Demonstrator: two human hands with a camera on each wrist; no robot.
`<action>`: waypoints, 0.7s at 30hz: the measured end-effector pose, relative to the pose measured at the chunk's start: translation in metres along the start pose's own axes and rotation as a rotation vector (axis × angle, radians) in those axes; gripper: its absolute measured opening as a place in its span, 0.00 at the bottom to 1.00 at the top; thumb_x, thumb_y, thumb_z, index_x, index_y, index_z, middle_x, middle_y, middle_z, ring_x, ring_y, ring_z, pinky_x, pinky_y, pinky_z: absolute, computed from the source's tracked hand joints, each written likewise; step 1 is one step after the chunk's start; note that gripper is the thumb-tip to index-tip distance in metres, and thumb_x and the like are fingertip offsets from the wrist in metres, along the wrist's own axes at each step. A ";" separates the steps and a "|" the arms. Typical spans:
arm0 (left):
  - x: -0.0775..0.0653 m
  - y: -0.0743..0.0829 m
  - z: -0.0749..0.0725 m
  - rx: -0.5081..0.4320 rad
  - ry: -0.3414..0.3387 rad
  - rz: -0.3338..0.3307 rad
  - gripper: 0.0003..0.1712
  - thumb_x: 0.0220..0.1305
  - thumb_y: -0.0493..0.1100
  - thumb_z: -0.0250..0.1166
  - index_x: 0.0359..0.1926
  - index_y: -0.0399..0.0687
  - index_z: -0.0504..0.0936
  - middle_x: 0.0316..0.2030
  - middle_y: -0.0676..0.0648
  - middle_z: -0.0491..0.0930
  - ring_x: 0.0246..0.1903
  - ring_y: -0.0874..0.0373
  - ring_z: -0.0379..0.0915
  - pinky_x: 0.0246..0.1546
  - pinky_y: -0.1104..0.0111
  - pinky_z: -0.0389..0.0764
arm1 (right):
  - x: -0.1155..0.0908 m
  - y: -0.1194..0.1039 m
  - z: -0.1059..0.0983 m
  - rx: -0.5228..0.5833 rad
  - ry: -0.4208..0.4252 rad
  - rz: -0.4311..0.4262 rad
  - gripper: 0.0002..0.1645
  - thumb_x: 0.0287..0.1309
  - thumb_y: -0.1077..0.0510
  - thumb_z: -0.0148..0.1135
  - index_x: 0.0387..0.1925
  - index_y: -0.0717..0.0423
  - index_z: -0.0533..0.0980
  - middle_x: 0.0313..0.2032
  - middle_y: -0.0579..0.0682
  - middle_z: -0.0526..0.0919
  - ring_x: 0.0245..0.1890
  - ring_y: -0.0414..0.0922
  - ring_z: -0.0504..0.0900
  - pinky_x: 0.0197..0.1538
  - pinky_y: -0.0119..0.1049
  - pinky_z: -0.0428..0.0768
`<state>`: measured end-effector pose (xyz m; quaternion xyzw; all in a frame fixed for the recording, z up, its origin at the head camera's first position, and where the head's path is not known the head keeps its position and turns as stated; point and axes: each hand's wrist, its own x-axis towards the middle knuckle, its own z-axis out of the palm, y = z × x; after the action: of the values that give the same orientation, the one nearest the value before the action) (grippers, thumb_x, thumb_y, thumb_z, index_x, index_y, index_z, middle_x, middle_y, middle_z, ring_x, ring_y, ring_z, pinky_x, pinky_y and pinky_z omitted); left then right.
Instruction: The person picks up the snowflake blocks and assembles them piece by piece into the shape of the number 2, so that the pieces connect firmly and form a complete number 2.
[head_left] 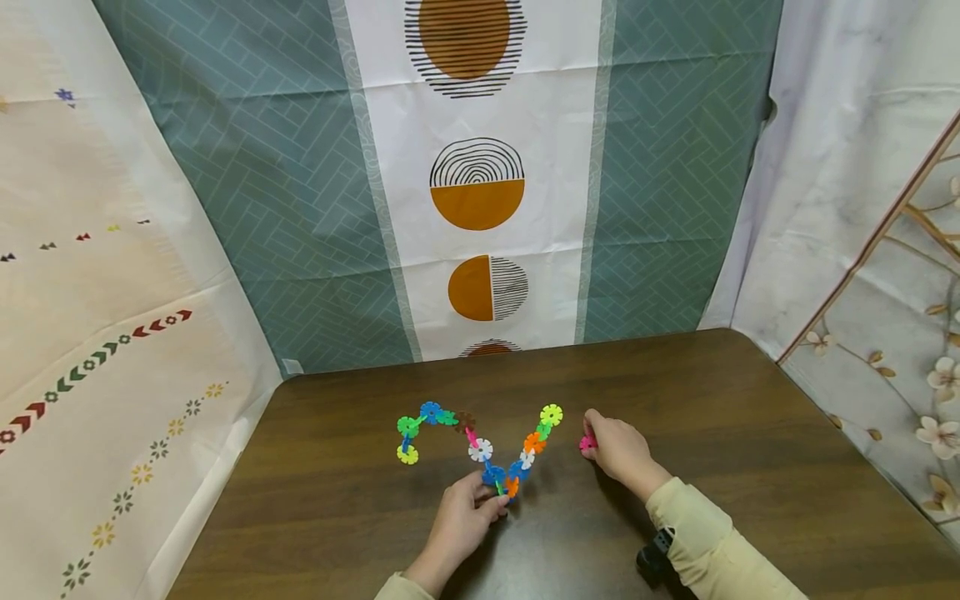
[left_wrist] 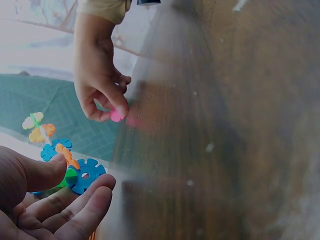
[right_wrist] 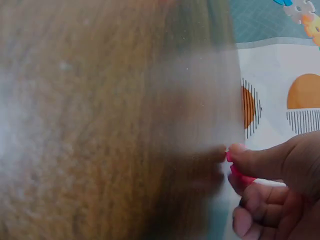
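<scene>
A chain of notched plastic snowflake discs [head_left: 481, 451] in several colours bends across the middle of the table, linked edge to edge. At its low point my left hand [head_left: 462, 515] pinches the chain between thumb and fingers, close to a green disc and a blue disc [left_wrist: 86, 176]. From there one arm runs up to a yellow-green disc [head_left: 551, 415]; the other curls left to a yellow disc [head_left: 407, 454]. To the right of the chain, my right hand [head_left: 621, 450] pinches a single pink snowflake disc [head_left: 587, 443], apart from the chain. Fingers partly hide that disc.
The brown wooden table [head_left: 337, 533] has a glossy surface. Behind it hangs a patterned curtain [head_left: 480, 250], with light cloths at both sides. A dark device [head_left: 656, 557] sits at the right wrist.
</scene>
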<state>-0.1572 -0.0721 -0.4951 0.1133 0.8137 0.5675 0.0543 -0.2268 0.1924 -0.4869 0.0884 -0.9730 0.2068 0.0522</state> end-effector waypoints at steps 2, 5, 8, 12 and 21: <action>0.000 0.000 0.000 -0.003 -0.001 -0.001 0.06 0.63 0.32 0.65 0.39 0.35 0.78 0.34 0.40 0.86 0.29 0.50 0.83 0.29 0.69 0.82 | -0.001 -0.001 -0.004 0.027 0.009 0.020 0.20 0.47 0.59 0.77 0.28 0.53 0.69 0.20 0.45 0.69 0.22 0.44 0.68 0.25 0.37 0.66; -0.001 0.001 0.000 -0.008 -0.001 -0.001 0.06 0.63 0.32 0.65 0.39 0.34 0.78 0.34 0.40 0.86 0.29 0.51 0.83 0.29 0.69 0.82 | -0.002 -0.003 -0.010 0.128 0.024 0.035 0.12 0.51 0.61 0.74 0.32 0.56 0.75 0.22 0.44 0.77 0.20 0.42 0.72 0.25 0.37 0.71; -0.001 0.002 -0.001 -0.009 -0.001 0.006 0.06 0.62 0.32 0.65 0.39 0.34 0.78 0.33 0.40 0.86 0.28 0.51 0.83 0.29 0.69 0.82 | -0.002 -0.005 -0.018 0.276 0.030 0.052 0.07 0.56 0.63 0.69 0.36 0.59 0.79 0.25 0.46 0.82 0.18 0.41 0.76 0.25 0.36 0.76; -0.002 0.002 -0.001 -0.014 -0.003 0.010 0.06 0.62 0.32 0.66 0.39 0.34 0.78 0.33 0.41 0.86 0.28 0.52 0.83 0.29 0.69 0.82 | -0.002 -0.011 -0.033 0.488 0.030 0.088 0.05 0.62 0.61 0.65 0.36 0.58 0.77 0.25 0.51 0.83 0.16 0.44 0.77 0.23 0.35 0.77; -0.002 0.003 -0.001 0.016 -0.002 0.005 0.05 0.62 0.32 0.66 0.38 0.35 0.78 0.32 0.41 0.86 0.29 0.51 0.83 0.28 0.71 0.81 | -0.003 -0.029 -0.056 0.631 0.098 0.004 0.10 0.64 0.56 0.63 0.42 0.58 0.78 0.24 0.51 0.83 0.17 0.46 0.73 0.23 0.34 0.76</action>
<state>-0.1549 -0.0726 -0.4918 0.1161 0.8179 0.5611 0.0528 -0.2149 0.1896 -0.4245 0.0884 -0.8574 0.5023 0.0684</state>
